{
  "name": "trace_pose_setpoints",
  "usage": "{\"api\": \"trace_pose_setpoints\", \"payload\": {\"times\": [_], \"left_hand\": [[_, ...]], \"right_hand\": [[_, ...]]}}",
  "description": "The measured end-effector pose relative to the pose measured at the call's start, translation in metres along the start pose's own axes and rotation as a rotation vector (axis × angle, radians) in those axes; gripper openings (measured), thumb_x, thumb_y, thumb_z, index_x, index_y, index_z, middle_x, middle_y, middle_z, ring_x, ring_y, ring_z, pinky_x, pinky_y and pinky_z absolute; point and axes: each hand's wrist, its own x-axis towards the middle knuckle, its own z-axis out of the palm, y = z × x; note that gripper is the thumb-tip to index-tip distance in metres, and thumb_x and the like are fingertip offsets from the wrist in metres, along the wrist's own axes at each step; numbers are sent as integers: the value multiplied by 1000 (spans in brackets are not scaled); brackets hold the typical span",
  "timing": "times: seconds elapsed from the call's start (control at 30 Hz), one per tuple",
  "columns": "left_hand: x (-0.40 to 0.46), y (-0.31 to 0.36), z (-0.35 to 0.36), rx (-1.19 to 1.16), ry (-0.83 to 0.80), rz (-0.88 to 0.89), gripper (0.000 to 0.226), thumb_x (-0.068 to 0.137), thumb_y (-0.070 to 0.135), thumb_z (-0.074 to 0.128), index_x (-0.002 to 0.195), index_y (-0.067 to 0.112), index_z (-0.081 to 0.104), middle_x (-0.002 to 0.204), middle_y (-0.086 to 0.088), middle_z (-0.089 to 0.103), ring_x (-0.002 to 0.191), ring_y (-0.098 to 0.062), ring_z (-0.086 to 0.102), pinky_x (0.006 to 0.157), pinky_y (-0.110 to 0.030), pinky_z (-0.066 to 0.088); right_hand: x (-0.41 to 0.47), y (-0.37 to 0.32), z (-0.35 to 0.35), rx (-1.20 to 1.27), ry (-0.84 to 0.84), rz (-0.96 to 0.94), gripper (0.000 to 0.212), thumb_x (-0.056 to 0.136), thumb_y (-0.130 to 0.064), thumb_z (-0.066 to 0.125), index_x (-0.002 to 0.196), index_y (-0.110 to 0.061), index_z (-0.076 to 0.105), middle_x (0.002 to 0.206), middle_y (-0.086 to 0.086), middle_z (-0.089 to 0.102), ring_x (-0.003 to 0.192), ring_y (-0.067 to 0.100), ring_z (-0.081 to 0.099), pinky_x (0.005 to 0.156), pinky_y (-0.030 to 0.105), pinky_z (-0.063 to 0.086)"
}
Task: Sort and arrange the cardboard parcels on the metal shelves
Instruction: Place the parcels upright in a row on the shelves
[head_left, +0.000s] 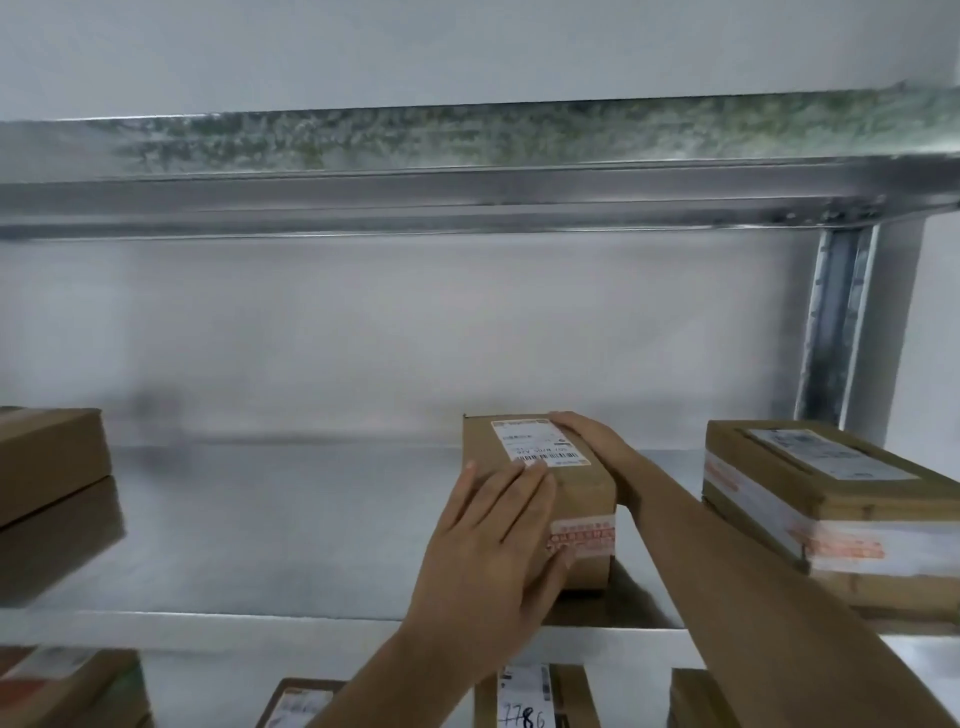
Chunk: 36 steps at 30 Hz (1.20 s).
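A small brown cardboard parcel (584, 499) with a white label on top and red-printed tape on its front stands on the middle metal shelf (291, 525). Both of my hands hold it. My left hand (493, 551) lies flat over its near left corner and top. My right hand (589, 441) wraps its far right edge, with the forearm running down to the lower right.
A larger taped parcel (831, 499) sits to the right on the same shelf, by the upright post (836, 322). A brown box (49, 462) rests at the left edge. Several labelled parcels (524, 699) lie on the shelf below. The upper shelf beam (467, 197) crosses overhead.
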Motion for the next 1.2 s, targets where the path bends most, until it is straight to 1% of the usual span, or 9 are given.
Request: {"api": "trace_pose_setpoints", "payload": {"times": [0.1, 0.33, 0.47, 0.67, 0.77, 0.83, 0.9, 1.07, 1.2], "left_hand": [[-1, 0, 1, 14, -5, 17, 60, 103, 55, 43, 146, 15, 55, 149, -1, 56, 141, -18, 49, 123, -46, 27], [-11, -20, -6, -71, -1, -4, 64, 107, 57, 33, 145, 11, 56, 152, -3, 53, 143, -17, 47, 121, -49, 29], [-12, -43, -8, -144, -16, -72, 66, 109, 53, 23, 140, 9, 62, 148, -3, 58, 144, -17, 46, 121, -48, 28], [4, -62, -10, -437, -109, -490, 71, 106, 60, 14, 142, 19, 59, 146, 12, 54, 144, -15, 43, 120, -24, 23], [20, -60, -12, -747, -190, -839, 49, 108, 49, 31, 144, 26, 56, 135, 3, 63, 118, -18, 58, 93, -19, 43], [28, -60, -4, -943, -194, -967, 41, 109, 45, 37, 139, 27, 59, 128, -1, 66, 108, -19, 60, 85, -22, 46], [32, -56, 3, -1158, -137, -1096, 35, 107, 44, 43, 130, 28, 64, 126, -2, 68, 111, -21, 62, 91, -31, 51], [38, -50, 14, -1253, -117, -1148, 42, 107, 48, 40, 128, 22, 65, 118, -7, 71, 108, -23, 66, 74, -28, 53], [36, -56, 19, -1272, -135, -1171, 47, 105, 53, 40, 132, 23, 64, 121, -9, 70, 110, -25, 66, 82, -32, 55]], "right_hand": [[0, 6, 1, 29, 22, -26, 25, 102, -31, 55, 92, -11, 66, 73, 5, 71, 61, 17, 66, 61, 26, 52], [-14, 14, -8, -61, 224, -115, 48, 97, -53, 58, 120, -13, 68, 109, 7, 74, 97, 20, 67, 85, 32, 53], [-38, 23, -25, 40, 404, -95, 54, 99, -61, 46, 121, -14, 63, 119, 6, 68, 112, 27, 63, 104, 46, 51], [-88, 36, -22, 120, 551, -150, 52, 110, -43, 32, 84, -15, 68, 87, 4, 73, 90, 23, 70, 91, 40, 54], [-107, 45, -20, 146, 598, -176, 53, 109, -36, 37, 83, -4, 70, 81, 9, 77, 84, 26, 73, 86, 39, 57], [-115, 50, -17, 76, 604, -179, 51, 108, -33, 44, 79, 0, 70, 72, 9, 76, 80, 27, 74, 79, 35, 58], [-121, 56, -11, -22, 590, -198, 49, 105, -36, 51, 78, -1, 72, 71, 9, 75, 78, 29, 74, 74, 35, 60], [-124, 61, -10, -56, 527, -189, 49, 99, -47, 58, 80, -5, 73, 71, 8, 75, 79, 31, 74, 84, 43, 62], [-124, 62, -17, -66, 521, -161, 45, 94, -51, 64, 108, -8, 66, 88, 8, 71, 82, 21, 69, 80, 37, 61]]}}
